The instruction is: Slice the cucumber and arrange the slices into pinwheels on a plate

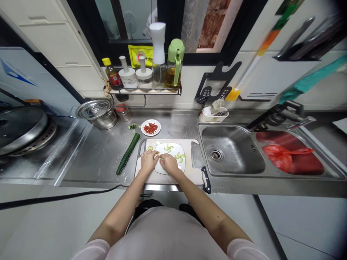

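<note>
A white square plate lies on the cutting board, with pale green cucumber slices fanned out on it in pinwheel shapes. Over the plate's left part, my left hand has its fingertips pinched together at a bit of green cucumber. My right hand is close beside it, fingers curled in; whatever they hold is hidden. Another cucumber slice sits just beyond my left hand. A kitchen knife rests at the board's right side, its black handle towards the counter's front edge.
A whole cucumber lies left of the board. Behind stand a small plate of red bits, cucumber scraps, a jar and a lidded steel pot. To the right is a double sink with a red plastic bag.
</note>
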{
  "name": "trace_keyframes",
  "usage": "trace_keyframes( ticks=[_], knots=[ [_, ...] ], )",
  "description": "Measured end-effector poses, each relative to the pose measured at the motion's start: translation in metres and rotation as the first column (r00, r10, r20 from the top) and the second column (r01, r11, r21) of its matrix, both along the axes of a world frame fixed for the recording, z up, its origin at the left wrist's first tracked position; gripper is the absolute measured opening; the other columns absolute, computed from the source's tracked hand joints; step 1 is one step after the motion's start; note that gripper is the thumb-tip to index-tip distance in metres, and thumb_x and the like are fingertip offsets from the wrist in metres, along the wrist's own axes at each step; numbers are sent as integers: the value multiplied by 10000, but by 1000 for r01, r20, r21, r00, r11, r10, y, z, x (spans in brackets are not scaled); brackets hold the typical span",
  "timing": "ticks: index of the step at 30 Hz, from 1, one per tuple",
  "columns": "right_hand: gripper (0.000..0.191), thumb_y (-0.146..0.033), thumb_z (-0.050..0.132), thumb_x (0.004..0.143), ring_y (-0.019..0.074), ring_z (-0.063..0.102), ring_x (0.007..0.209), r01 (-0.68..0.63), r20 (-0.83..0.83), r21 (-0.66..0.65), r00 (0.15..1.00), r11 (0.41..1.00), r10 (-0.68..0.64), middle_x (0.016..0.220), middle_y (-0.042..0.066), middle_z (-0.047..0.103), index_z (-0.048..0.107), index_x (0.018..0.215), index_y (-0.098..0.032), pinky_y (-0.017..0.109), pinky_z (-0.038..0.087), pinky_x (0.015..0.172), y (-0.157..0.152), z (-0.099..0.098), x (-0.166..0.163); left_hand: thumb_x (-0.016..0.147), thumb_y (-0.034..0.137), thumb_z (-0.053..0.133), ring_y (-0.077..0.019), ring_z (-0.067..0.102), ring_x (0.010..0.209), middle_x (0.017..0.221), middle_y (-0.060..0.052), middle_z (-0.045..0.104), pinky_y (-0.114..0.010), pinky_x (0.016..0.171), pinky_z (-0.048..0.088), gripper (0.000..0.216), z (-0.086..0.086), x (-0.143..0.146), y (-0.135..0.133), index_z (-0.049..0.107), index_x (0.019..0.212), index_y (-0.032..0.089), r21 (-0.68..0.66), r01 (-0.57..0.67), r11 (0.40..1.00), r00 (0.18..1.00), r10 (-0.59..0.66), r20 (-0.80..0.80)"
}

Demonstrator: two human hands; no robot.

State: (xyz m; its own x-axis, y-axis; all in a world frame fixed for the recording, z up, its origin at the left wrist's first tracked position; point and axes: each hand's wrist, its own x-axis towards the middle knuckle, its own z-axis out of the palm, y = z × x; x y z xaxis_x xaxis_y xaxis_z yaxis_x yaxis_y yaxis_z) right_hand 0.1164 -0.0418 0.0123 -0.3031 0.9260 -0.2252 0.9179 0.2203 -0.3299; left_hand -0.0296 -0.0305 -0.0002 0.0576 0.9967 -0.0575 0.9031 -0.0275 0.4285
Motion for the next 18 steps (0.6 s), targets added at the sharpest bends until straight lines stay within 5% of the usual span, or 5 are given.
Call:
trace_keyframes(
  ticks=[18],
  knots=[
    [290, -245, 413, 952, 195, 578, 990, 28, -9, 5, 1000, 1000, -28, 1095, 69, 644, 625, 1148, -219, 270, 400, 737, -1, 1, -2, 886, 361, 575, -246, 552, 990, 938, -63, 648, -372, 903, 350, 253, -2, 0, -1, 723, 1078, 286, 22, -11, 1000, 1000, 10, 18]
  ],
)
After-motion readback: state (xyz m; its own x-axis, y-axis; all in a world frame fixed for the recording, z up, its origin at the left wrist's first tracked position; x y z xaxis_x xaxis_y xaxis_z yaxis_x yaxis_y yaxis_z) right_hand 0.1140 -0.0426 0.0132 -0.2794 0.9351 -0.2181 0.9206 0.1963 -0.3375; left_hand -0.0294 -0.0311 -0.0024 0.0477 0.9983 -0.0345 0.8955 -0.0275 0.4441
